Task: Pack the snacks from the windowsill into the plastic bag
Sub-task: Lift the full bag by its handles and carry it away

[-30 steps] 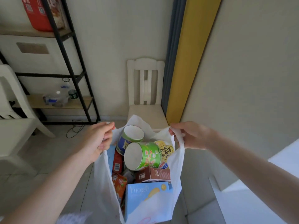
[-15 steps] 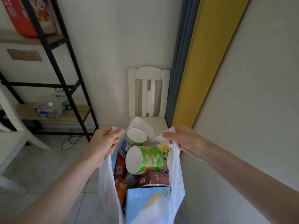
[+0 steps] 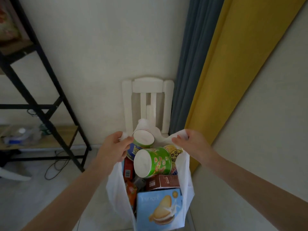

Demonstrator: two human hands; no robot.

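Observation:
A white plastic bag [image 3: 186,189] hangs between my hands, full of snacks. My left hand [image 3: 113,149] grips the bag's left handle and my right hand [image 3: 191,144] grips the right handle, holding the mouth wide. Inside lie a green tub [image 3: 158,161] on its side, a blue and green tub [image 3: 141,142] behind it, a yellow packet [image 3: 174,151], a brown box [image 3: 164,181], a light blue biscuit box [image 3: 160,209], a red pack [image 3: 128,167] and an orange packet [image 3: 130,192]. The windowsill is out of view.
A white chair [image 3: 148,104] stands against the wall just behind the bag. Blue and yellow curtains [image 3: 216,72] hang to the right. A black metal shelf [image 3: 41,100] with bottles stands at the left, a cable on the tiled floor beneath.
The view has swung towards the chair and wall, and the white windowsill at the lower right has left the frame. Both hands kept their hold on the bag's handles.

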